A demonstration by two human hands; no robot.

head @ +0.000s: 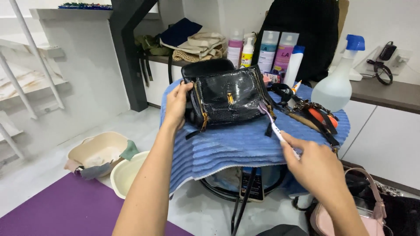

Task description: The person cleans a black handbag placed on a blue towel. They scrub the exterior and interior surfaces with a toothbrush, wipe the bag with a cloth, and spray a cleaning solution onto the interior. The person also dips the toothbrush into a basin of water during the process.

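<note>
A glossy black handbag [227, 98] with gold zips lies on a blue ribbed towel [245, 144] draped over a small round stand. My left hand [177, 105] grips the bag's left edge. My right hand [313, 164] holds a white toothbrush [273, 124] by its handle, the purple bristle head touching the bag's lower right corner. Detached dark straps with an orange piece [315, 116] lie on the towel to the right of the bag.
A spray bottle [337, 85] with a blue trigger stands at the towel's right edge. Several bottles [273, 50] line the counter behind. Two cream basins [98, 150] with cloths sit on the floor at left, beside a purple mat [65, 209]. A pink bag [372, 218] rests lower right.
</note>
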